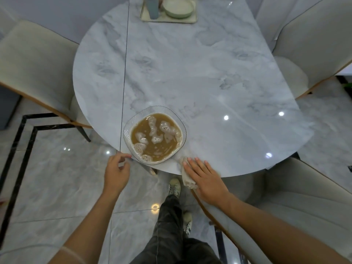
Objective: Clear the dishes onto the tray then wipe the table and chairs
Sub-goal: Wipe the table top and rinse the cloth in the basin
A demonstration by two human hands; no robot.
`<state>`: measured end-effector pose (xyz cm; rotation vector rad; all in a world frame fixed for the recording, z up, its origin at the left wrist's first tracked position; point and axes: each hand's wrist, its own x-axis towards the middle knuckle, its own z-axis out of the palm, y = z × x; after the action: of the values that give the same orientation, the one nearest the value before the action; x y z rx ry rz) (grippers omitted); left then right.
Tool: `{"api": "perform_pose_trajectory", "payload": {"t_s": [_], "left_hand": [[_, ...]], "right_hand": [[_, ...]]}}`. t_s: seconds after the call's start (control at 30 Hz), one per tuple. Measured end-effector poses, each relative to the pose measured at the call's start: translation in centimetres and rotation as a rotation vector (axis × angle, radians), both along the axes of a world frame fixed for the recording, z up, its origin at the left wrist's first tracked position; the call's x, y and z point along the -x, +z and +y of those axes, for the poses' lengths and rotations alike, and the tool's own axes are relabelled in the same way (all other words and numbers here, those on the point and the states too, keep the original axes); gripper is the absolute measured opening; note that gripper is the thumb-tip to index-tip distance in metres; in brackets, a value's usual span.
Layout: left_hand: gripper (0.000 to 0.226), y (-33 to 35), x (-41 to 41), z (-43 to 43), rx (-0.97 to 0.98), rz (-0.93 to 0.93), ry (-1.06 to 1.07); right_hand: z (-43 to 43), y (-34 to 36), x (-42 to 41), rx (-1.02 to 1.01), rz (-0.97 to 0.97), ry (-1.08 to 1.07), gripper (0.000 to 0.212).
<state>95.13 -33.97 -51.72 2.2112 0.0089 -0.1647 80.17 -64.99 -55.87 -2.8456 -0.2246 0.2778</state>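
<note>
At the round grey marble table's (209, 73) near edge, the right hand (205, 178) presses flat, fingers straight, on a crumpled white cloth (187, 181). The left hand (116, 172), loosely curled and empty, hangs beside a clear glass bowl of brown liquid (154, 109).

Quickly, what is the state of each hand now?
Left hand: open, fingers loosely curled beside the bowl, holding nothing.
Right hand: open, flat, pressing the cloth on the table.
</note>
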Motion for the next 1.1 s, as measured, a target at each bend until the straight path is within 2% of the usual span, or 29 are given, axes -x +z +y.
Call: {"api": "perform_pose_trajectory", "payload": {"t_s": [0.1,0.2,0.27,0.4,0.47,0.57,0.67,0.73,0.83,0.97,1.1], "left_hand": [[0.022,0.6,1.6,0.0,0.017,0.052,-0.016],[0.023,2.0,2.7,0.0,0.033,0.087,-0.045],[0.022,3.1,3.2,-0.1,0.051,0.122,-0.050],[0.021,5.0,4.5,-0.9,0.064,0.170,-0.094],[0.021,5.7,5.6,-1.9,0.084,0.225,-0.138],[0.020,7.5,8.0,-4.6,0.203,0.363,-0.222],[0.023,8.8,8.6,-7.1,0.379,0.503,-0.203],[0.032,9.7,8.2,-8.1,0.520,0.592,-0.157],[0.039,10.5,7.1,-8.9,0.770,0.682,-0.086],[0.032,11.7,6.1,-9.4,0.742,0.641,-0.013],[0.027,11.5,4.9,-8.5,0.812,0.696,0.138]], "right_hand": [[0.0,1.0,-0.1,-0.033,0.106,-0.002,0.077],[-0.1,3.2,-0.7,-0.140,0.201,-0.040,0.080],[-0.5,4.6,-0.8,-0.225,0.224,-0.108,0.063],[-1.3,7.5,-0.8,-0.455,0.199,-0.324,0.052],[-1.4,10.1,-1.3,-0.642,0.193,-0.463,0.046],[-1.2,14.1,-2.0,-1.006,0.285,-0.667,0.024],[-0.3,15.9,-2.5,-1.390,0.434,-0.786,0.033],[0.2,16.5,-2.8,-1.571,0.515,-0.807,0.034],[0.4,17.0,-3.3,-1.643,0.604,-0.785,0.034],[0.8,16.3,-4.2,-1.601,0.700,-0.815,0.038],[2.0,15.8,-4.6,-1.712,0.816,-0.823,0.040]]}}
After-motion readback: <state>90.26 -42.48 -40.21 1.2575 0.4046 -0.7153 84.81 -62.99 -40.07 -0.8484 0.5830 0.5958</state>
